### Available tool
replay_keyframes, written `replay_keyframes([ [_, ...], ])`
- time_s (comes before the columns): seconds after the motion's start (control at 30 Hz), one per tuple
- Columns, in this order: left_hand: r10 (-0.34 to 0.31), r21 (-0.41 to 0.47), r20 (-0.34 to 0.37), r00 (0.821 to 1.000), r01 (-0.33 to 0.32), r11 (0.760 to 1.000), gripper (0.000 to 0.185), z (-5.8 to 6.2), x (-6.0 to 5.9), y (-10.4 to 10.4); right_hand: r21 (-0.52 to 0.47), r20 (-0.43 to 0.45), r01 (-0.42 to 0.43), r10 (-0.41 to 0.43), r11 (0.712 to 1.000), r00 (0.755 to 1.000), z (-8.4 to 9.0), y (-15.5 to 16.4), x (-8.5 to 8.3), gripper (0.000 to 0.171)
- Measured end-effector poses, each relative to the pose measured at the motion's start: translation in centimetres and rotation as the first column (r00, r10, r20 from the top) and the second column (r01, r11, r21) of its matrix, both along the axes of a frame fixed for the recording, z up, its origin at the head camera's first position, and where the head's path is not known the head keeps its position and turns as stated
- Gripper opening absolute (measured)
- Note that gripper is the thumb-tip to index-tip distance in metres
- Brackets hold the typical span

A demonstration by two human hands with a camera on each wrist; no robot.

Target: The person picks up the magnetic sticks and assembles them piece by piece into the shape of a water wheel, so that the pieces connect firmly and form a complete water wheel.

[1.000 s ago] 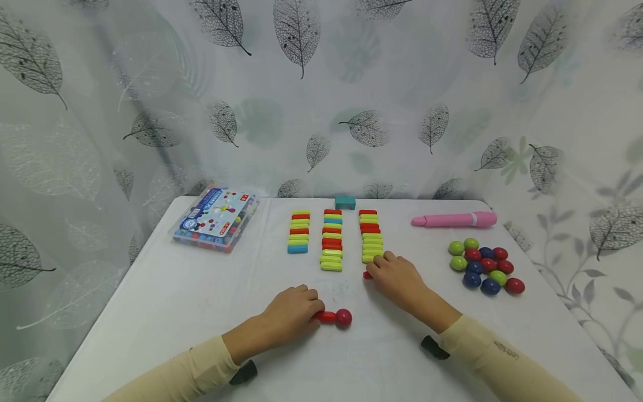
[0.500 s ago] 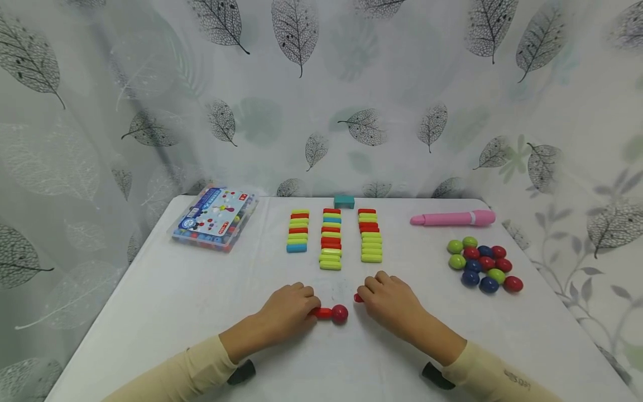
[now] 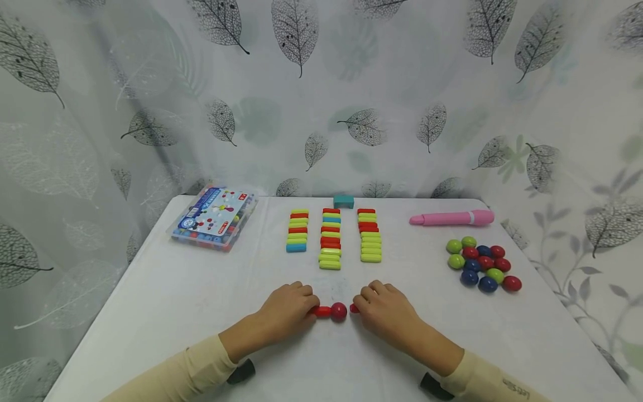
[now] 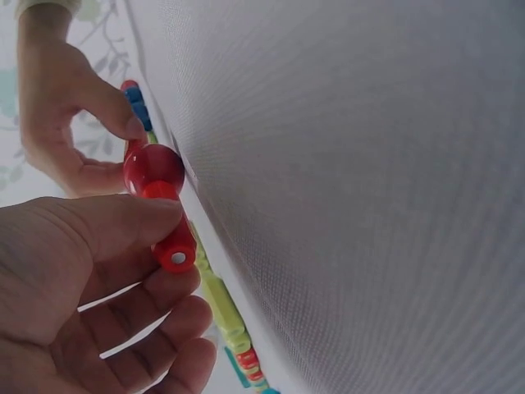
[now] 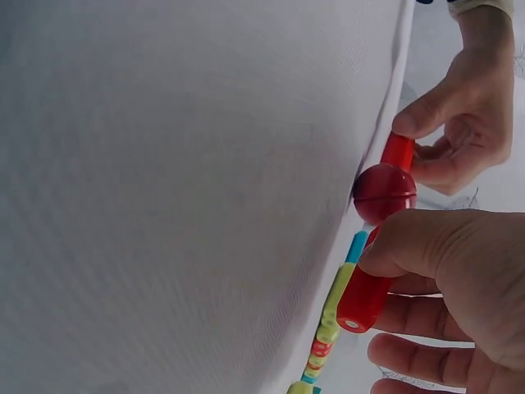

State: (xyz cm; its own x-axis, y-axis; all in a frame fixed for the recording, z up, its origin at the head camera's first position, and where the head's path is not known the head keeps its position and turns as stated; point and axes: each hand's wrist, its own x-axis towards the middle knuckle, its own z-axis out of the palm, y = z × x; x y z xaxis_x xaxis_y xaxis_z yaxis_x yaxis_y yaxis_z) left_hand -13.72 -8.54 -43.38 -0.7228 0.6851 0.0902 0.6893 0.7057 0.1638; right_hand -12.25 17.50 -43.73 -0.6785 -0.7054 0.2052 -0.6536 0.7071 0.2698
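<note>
My left hand (image 3: 306,307) pinches a short red stick (image 3: 321,311) that is joined to a red ball (image 3: 339,311) on the white table (image 3: 176,301). My right hand (image 3: 363,304) pinches a second red stick (image 3: 354,308), its end right at the ball's other side. In the left wrist view the thumb lies on the red stick (image 4: 174,242) with the ball (image 4: 152,168) beyond it. In the right wrist view the second stick (image 5: 365,295) points at the ball (image 5: 384,190), and the left hand (image 5: 467,107) is behind it.
Three rows of coloured sticks (image 3: 330,240) lie mid-table, with a teal block (image 3: 344,201) behind them. A pile of coloured balls (image 3: 483,265) and a pink pen (image 3: 452,218) are to the right. A clear plastic box (image 3: 215,219) sits at the back left.
My right hand has come back from the right-hand row with a red stick and moved left up to the ball. The left hand has stayed almost still.
</note>
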Motion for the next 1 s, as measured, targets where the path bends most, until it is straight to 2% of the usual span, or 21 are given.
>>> replay_keyframes([
  [0.27, -0.005, -0.004, -0.002, 1.000, 0.005, 1.000, 0.025, -0.1, 0.0, 0.1, -0.008, -0.030, -0.035, 0.034, 0.999, 0.999, -0.4, -0.4, 0.0, 0.020],
  [0.67, -0.007, -0.009, -0.010, 1.000, 0.007, 1.000, 0.023, -0.1, -0.1, 0.1, -0.011, -0.024, -0.032, 0.031, 0.999, 0.999, -0.3, -0.3, 0.0, 0.024],
  [0.8, -0.011, -0.008, -0.016, 1.000, 0.011, 1.000, 0.024, 0.0, -0.1, 0.1, -0.020, 0.027, -0.024, 0.025, 1.000, 0.999, -0.1, -0.1, -0.1, 0.029],
  [0.9, -0.014, -0.008, -0.019, 1.000, 0.014, 1.000, 0.025, 0.0, -0.2, 0.0, -0.045, 0.085, -0.002, 0.006, 0.999, 0.996, 0.3, 0.1, -0.3, 0.038],
  [1.0, -0.013, -0.010, -0.019, 1.000, 0.012, 1.000, 0.025, 0.0, -0.2, 0.0, -0.087, 0.102, 0.032, -0.023, 0.996, 0.995, 0.8, 0.5, -0.8, 0.047],
])
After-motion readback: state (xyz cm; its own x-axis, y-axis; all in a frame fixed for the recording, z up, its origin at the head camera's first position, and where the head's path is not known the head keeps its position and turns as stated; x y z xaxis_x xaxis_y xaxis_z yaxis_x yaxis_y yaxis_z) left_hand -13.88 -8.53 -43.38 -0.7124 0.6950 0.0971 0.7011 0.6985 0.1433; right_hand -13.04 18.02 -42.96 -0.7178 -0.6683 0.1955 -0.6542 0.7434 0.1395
